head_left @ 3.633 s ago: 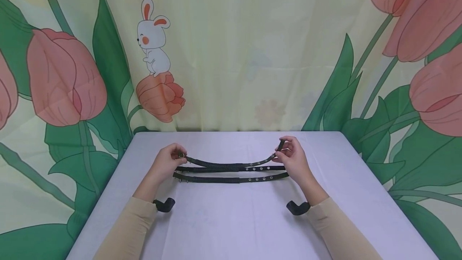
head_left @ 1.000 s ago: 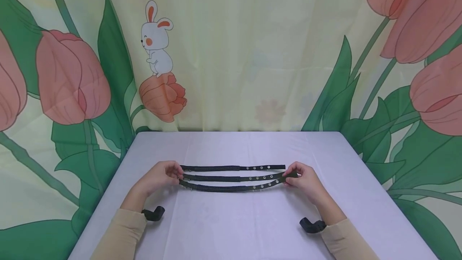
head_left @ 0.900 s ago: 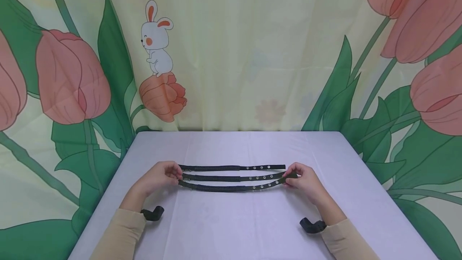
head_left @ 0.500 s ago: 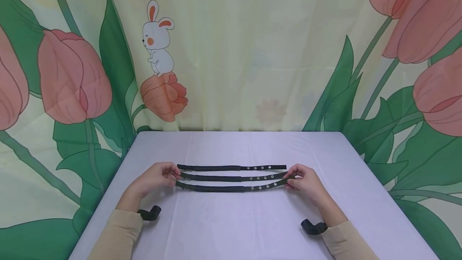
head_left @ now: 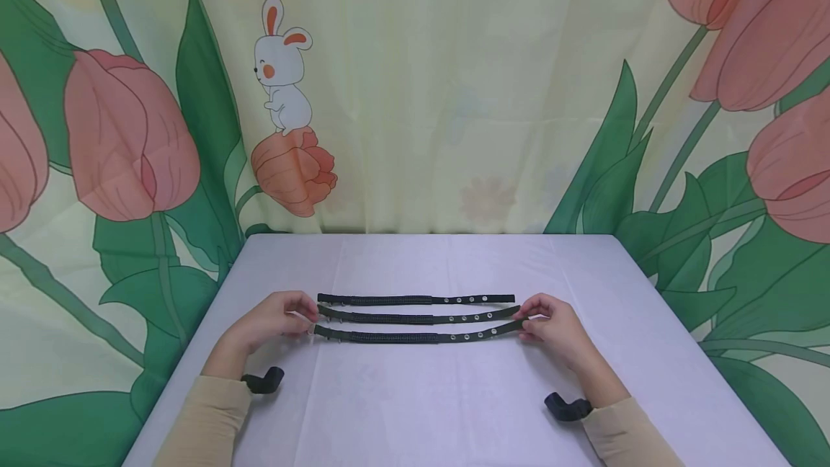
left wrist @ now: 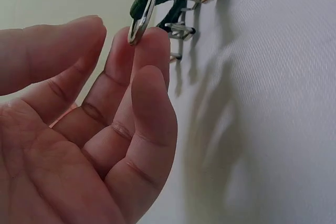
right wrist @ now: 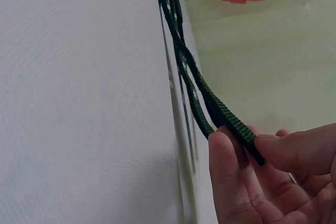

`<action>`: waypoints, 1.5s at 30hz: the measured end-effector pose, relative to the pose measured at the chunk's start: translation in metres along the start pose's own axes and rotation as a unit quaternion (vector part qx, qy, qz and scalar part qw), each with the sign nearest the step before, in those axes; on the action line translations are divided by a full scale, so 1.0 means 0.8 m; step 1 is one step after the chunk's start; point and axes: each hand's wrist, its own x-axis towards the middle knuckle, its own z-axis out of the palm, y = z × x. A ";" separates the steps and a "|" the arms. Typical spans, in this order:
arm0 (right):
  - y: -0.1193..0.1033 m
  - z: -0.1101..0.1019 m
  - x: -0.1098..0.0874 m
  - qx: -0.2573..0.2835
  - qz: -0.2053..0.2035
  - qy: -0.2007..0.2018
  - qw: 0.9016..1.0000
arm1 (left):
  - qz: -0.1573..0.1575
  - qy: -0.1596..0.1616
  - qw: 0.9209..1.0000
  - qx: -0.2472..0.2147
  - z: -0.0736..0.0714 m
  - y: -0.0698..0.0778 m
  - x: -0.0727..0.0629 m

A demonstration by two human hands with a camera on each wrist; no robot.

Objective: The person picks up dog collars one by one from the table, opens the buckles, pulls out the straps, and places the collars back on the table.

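Note:
Three dark collars with metal eyelets and buckles lie side by side across the table: the far collar (head_left: 389, 300), the middle collar (head_left: 389, 319) and the near collar (head_left: 395, 338). By their buckle ends is my left hand (head_left: 279, 319). In the left wrist view its thumb stands apart from the fingers, and a metal ring (left wrist: 142, 22) at a collar's end touches the fingertips. My right hand (head_left: 551, 323) pinches the eyelet end of the near collar, slightly raised, between thumb and fingers. The middle collar's tip reaches those same fingers; whether they grip it is unclear.
A white cloth covers the table (head_left: 415, 409). Behind it hangs a curtain (head_left: 415, 92) printed with tulips and a rabbit. Black wrist mounts (head_left: 264, 380) stick out from both forearms.
Earlier both hands held up the far collar, then the near one. Since then my left hand has loosened and drawn left from the buckle ends. My right hand has shifted slightly right along the strap.

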 end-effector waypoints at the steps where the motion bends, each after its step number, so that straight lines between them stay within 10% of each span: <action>1: 0.000 -0.001 0.000 0.000 -0.002 -0.003 1.000 | -0.001 0.000 1.000 0.001 -0.001 0.000 -0.001; 24: -0.008 -0.022 -0.002 -0.054 -0.047 0.016 0.997 | -0.004 0.019 1.000 -0.020 -0.017 -0.005 -0.011; 35: -0.019 -0.023 0.004 -0.128 -0.046 0.061 0.989 | -0.019 0.105 0.994 0.026 -0.022 0.000 -0.005; 45: -0.034 -0.015 0.007 -0.201 -0.032 0.097 0.974 | -0.054 0.202 0.969 0.131 -0.013 0.021 -0.002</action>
